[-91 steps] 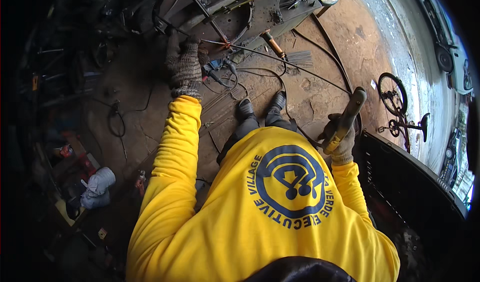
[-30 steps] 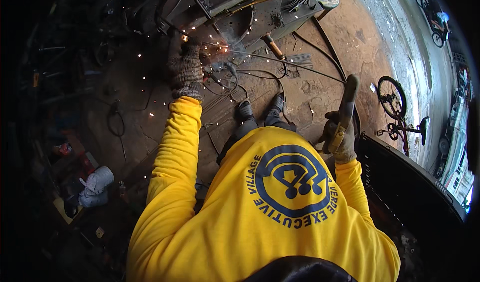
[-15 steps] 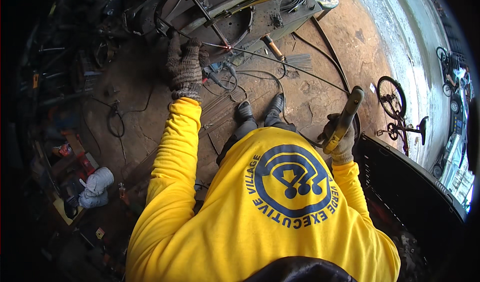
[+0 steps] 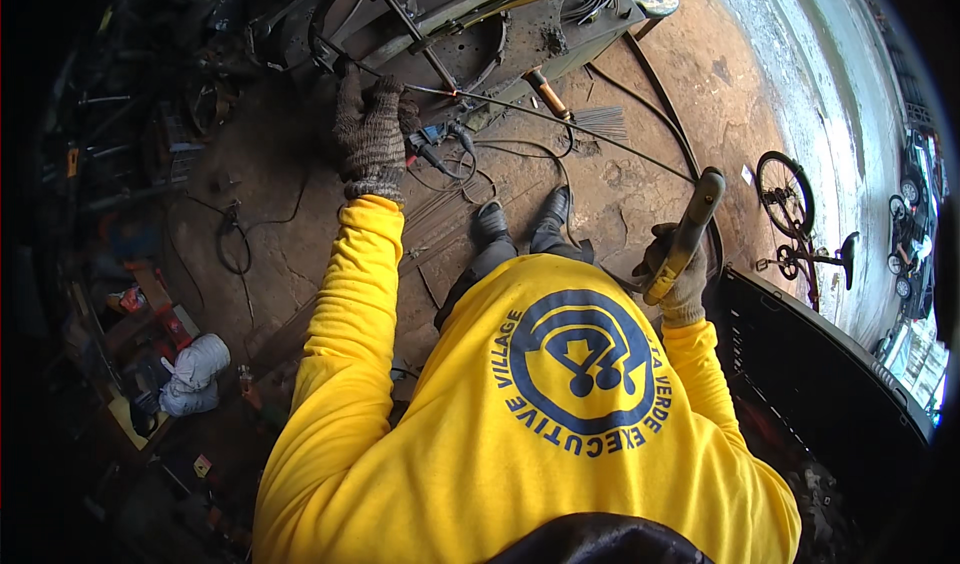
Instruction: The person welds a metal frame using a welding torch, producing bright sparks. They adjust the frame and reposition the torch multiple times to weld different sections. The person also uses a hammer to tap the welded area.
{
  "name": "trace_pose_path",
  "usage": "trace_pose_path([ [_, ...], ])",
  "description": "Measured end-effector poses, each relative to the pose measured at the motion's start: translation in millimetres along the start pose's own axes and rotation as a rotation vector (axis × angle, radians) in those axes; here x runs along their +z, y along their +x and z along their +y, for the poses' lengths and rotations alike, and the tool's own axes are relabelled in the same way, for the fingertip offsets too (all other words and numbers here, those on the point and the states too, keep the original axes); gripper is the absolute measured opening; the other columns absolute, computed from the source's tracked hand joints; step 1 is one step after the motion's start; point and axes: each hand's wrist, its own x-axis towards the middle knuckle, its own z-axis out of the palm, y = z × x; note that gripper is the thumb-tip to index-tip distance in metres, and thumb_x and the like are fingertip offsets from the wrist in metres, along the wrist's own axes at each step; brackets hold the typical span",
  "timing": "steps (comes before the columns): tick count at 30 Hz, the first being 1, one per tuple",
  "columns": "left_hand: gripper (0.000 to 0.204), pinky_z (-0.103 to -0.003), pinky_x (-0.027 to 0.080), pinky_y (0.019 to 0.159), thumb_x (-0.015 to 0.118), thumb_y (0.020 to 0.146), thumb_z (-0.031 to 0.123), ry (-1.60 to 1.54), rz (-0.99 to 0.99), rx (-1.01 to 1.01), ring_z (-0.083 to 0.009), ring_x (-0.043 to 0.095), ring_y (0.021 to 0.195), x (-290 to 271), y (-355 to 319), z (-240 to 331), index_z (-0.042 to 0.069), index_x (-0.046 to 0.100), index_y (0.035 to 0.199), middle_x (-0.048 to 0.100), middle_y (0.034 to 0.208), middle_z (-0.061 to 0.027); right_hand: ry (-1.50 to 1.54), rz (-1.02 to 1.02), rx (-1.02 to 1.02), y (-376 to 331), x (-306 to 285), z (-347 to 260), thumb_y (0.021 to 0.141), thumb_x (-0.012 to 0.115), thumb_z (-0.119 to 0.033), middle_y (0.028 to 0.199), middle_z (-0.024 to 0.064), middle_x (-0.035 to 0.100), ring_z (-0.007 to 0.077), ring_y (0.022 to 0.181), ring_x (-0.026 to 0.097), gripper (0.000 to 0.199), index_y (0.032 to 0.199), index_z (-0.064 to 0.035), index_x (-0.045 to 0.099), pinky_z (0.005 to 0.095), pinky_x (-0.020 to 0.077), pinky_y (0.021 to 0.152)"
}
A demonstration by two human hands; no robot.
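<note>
My left hand (image 4: pixel 370 136), in a dark knitted glove, reaches to the near rim of a round metal frame (image 4: pixel 494 62) with a crossbar, its fingers closed about the thin rim; the grip is partly hidden. In my right hand (image 4: pixel 680 282), also gloved, is a yellow and grey electrode holder (image 4: pixel 690 229). A long thin welding rod (image 4: pixel 590 129) runs from the holder's jaw to the frame. Its far tip meets the low end of the crossbar, where a small orange glow shows. The frame lies on a dark metal bench (image 4: pixel 520 39).
A blue angle grinder (image 4: pixel 428 149) lies beside the bench, among cables. An orange-brown cylindrical tool (image 4: pixel 545 94) leans near loose rods (image 4: pixel 600 122). A black panel (image 4: pixel 800 349) stands to my right, with a bicycle (image 4: pixel 790 214) beyond. A white bundle (image 4: pixel 195 372) sits left.
The bright red glow at the rod's tip has shrunk to a small orange one. Both hands stay nearly where they were. Outside at the far right, vehicles have shifted.
</note>
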Motion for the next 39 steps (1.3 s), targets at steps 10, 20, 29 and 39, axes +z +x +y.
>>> trace_pose_path([
  [10,0.071,-0.027,0.053,0.055,0.073,0.091,0.013,0.004,-0.007,0.006,-0.0123,0.063,0.062,-1.9,2.3,-2.8,0.01,0.038,0.153,0.068,0.089,-0.0068,0.016,0.001,0.027,-1.8,-3.3,1.3,0.083,0.075,-0.013,0.08,0.0049,0.062,0.0152,0.067,0.064,0.037,0.114,0.002,0.06,0.0306,0.0584,0.062],
  [20,0.073,-0.026,0.053,0.055,0.073,0.092,0.013,-0.031,-0.018,0.015,-0.0107,0.061,0.061,-1.8,1.0,-2.6,0.012,0.036,0.154,0.067,0.086,-0.0053,0.045,0.015,0.023,-2.7,-1.1,-3.7,0.084,0.075,-0.017,0.078,0.0049,0.061,0.0147,0.063,0.063,0.041,0.116,0.003,0.059,0.0307,0.0589,0.061],
  [29,0.068,-0.027,0.053,0.055,0.072,0.093,0.013,-0.014,-0.06,0.011,-0.0111,0.062,0.061,-5.6,0.5,-1.6,0.01,0.039,0.152,0.067,0.085,-0.0042,0.029,-0.03,-0.003,-0.8,-10.6,4.1,0.091,0.068,-0.024,0.069,0.0025,0.056,0.0138,0.054,0.058,0.041,0.118,0.0033,0.055,0.0316,0.0586,0.055],
  [39,0.069,-0.027,0.054,0.057,0.074,0.093,0.019,-0.053,-0.09,0.025,-0.0111,0.063,0.063,-11.7,0.1,-1.5,0.012,0.039,0.153,0.067,0.085,-0.0036,-0.106,0.036,-0.042,0.2,-4.6,-1.8,0.092,0.066,-0.015,0.069,0.004,0.058,0.0156,0.051,0.059,0.031,0.115,0.0032,0.057,0.0324,0.0585,0.051],
])
